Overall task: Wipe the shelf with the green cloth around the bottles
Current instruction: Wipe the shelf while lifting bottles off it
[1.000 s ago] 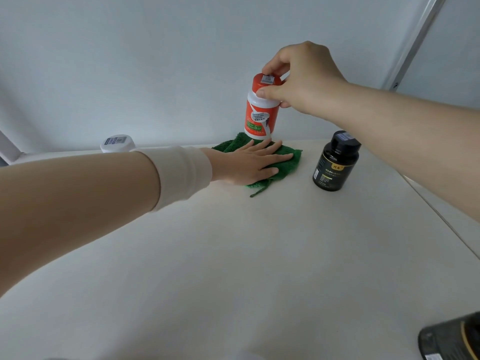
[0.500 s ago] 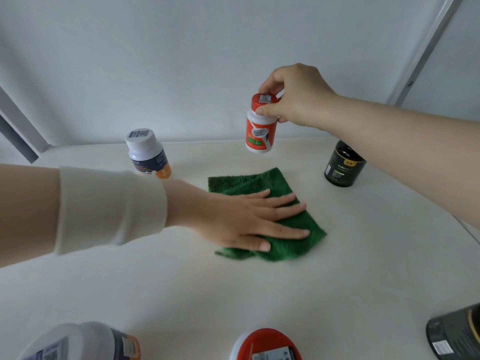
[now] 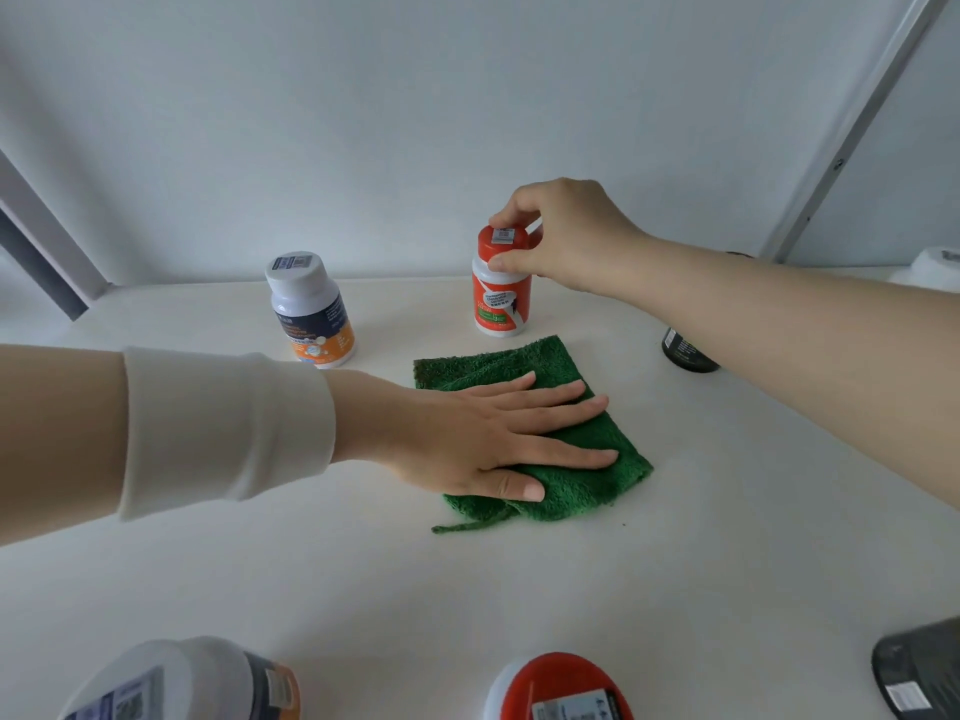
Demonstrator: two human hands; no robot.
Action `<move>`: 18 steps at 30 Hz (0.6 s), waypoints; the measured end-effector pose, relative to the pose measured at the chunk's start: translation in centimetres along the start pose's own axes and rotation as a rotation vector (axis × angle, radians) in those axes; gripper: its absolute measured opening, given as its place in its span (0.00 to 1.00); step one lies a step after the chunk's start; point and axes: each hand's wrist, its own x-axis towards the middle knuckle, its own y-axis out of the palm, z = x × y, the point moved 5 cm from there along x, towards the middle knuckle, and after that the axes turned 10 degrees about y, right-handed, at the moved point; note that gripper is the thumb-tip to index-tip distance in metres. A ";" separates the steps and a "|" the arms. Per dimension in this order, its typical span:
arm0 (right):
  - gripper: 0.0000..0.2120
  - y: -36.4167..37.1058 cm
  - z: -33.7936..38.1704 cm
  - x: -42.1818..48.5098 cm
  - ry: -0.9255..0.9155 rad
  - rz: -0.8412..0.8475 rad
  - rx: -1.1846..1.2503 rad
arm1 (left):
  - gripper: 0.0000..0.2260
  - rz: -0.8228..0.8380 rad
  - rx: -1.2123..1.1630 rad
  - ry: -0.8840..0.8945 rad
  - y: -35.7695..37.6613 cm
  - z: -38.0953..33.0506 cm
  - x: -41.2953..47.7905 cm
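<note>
Orange bottle (image 3: 501,298) now lower, upright.

Wall (image 3: 363,122): pale grey, plain, runs across the whole back.
Rail (image 3: 852,132): light metal strip on the right, slanting up and outward, small screw spots along it.
Post (image 3: 36,252): dark upright, far left, leaning in view.

I've got bare shelf (image 3: 727,459) right of the green cloth (image 3: 587,491); orange bottle (image 3: 501,309) just behind, white-capped bottle (image 3: 311,317) behind-left
</note>
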 end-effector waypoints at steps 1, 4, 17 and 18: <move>0.19 0.0 0.2 0.0 -0.007 0.004 -0.022 | 0.25 -0.004 0.013 -0.016 -0.1 -0.4 0.1; 0.23 -0.2 0.7 -0.6 -0.008 0.031 -0.066 | 0.24 0.034 0.025 0.059 0.5 -2.6 1.1; 0.20 -3.5 3.2 -8.0 -0.018 -0.028 -0.002 | 0.24 0.063 0.061 -0.048 -0.9 -2.1 2.9; 0.19 -3.8 3.3 -9.1 -0.020 -0.037 0.009 | 0.24 0.076 0.075 -0.049 -0.8 -2.4 2.8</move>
